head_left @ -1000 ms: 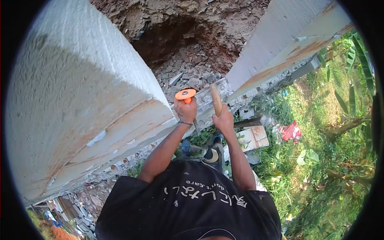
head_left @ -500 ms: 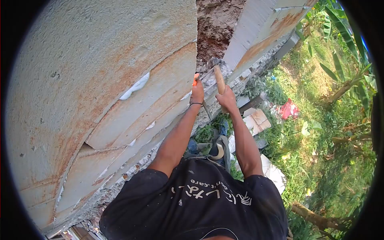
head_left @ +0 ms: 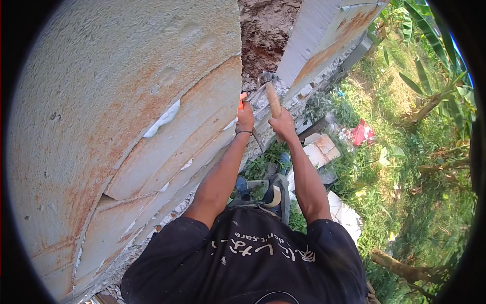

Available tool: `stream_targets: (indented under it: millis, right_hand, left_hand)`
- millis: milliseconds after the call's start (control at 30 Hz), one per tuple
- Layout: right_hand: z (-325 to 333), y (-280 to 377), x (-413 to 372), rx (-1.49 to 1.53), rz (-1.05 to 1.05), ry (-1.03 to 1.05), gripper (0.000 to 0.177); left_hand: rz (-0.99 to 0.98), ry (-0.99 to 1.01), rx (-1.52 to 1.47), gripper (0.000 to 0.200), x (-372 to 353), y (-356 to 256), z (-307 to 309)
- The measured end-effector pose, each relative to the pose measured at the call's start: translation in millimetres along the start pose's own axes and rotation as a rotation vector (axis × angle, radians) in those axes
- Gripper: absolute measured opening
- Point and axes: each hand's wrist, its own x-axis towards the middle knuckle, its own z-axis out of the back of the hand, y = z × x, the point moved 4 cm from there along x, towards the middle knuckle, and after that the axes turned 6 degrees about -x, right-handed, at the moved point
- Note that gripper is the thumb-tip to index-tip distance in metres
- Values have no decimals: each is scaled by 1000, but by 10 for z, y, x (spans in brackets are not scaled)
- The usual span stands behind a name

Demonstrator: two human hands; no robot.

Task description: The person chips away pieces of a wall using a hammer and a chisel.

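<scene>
My right hand [head_left: 282,125] is closed round the wooden handle of a hammer [head_left: 274,101]. Its dark metal head lies against the broken edge of the wall, just below the rough brown gap [head_left: 268,35]. To its left, my left hand [head_left: 245,117] is wrapped round an orange-gripped chisel [head_left: 242,98], close to the edge of the pale wall panel [head_left: 202,101]. A thin metal shaft shows below that hand, pointing down and right; my fingers hide how it joins the grip. The hammer head and the orange part are a short way apart.
Another pale panel [head_left: 316,40] stands right of the gap. Rubble and broken slabs [head_left: 322,150] lie by my feet, with a red bag [head_left: 362,133] on the grass. Banana plants [head_left: 430,99] grow at the right, and a cut trunk [head_left: 400,266] lies lower down.
The whole view has shifted slightly, so wall and hands sit a little further left. Both hands keep their grips, and the hammer head stays by the broken edge.
</scene>
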Motion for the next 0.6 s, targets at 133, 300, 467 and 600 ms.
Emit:
stream_targets:
  millis: [133,300,467,600]
  right_hand:
    - [-15,-11,6,20,-19,-10,37]
    - [-16,-11,-3,-34,-36,-33,37]
    - [7,41,-57,2,-204,97,41]
    - [-20,16,-10,10,-225,121,40]
  left_hand:
    - [-42,-61,29,39,-23,-64,30]
    - [-67,1,-36,36,-4,-80,37]
    - [-75,-18,-18,37,12,101,-31]
    - [-55,6,-45,38,18,-13,-13]
